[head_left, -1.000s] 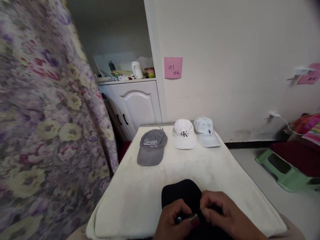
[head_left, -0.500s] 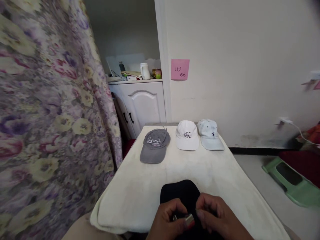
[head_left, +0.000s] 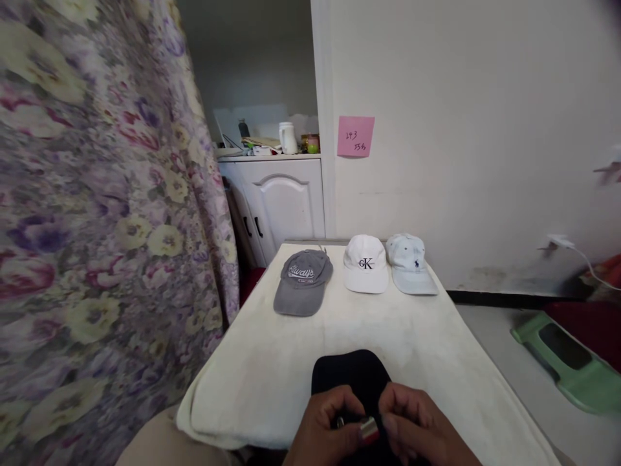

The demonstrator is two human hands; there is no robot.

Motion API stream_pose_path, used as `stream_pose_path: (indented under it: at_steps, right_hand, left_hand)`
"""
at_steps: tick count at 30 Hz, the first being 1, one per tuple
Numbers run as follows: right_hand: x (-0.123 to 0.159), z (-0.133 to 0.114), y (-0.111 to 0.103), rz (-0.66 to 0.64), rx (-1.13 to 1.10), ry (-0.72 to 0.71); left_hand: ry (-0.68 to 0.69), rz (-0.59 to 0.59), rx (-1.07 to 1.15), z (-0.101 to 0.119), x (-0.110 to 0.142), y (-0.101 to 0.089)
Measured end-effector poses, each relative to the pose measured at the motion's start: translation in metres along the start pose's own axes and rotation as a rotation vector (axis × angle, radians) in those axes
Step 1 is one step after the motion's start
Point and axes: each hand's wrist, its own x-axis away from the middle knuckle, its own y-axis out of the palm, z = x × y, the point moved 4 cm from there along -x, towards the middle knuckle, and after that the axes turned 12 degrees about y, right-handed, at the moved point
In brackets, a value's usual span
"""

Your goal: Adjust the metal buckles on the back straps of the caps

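A black cap lies at the near edge of the table covered by a white cloth, its brim pointing away from me. My left hand and my right hand are both closed at the cap's near rim, fingertips pinched together over a small metal buckle. At the far end stand three caps in a row: a grey cap with lettering, a white cap with a black logo, and a pale blue cap.
A flowered curtain hangs along the left. Behind it is a white cabinet with a jug and jars on top. A pink note is stuck on the wall. A green stool lies on the floor at right.
The view has swung a little to the left, so everything sits further right in the frame. My hands stay pinched at the black cap's near rim and have slid slightly lower.
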Motion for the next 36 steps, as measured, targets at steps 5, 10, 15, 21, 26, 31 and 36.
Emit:
stream_pose_path:
  at_steps: [5,10,15,21,26,31,36]
  right_hand:
    - [0.0,0.0,0.0,-0.01,0.02,0.008]
    - [0.0,-0.003,0.0,-0.016,0.055,-0.002]
    - [0.004,-0.013,-0.001,-0.002,0.146,-0.002]
    - [0.009,-0.021,-0.003,-0.001,0.242,0.054]
    - [0.012,-0.025,-0.003,-0.033,0.271,0.049]
    - [0.011,-0.025,-0.003,-0.05,0.198,0.016]
    - [0.007,-0.02,-0.006,-0.095,0.144,0.02]
  left_hand:
    - [0.001,-0.021,0.023,-0.002,0.0,0.0]
    - [-0.018,-0.014,0.013,-0.006,0.001,-0.001]
    - [-0.024,-0.035,0.015,-0.006,0.001,0.002]
    - [-0.054,-0.057,-0.002,-0.008,0.003,0.002]
    - [-0.071,-0.066,-0.011,-0.01,0.003,0.002]
    - [-0.064,-0.092,-0.022,-0.009,0.003,0.002]
    - [-0.04,-0.105,0.016,-0.012,0.004,0.004]
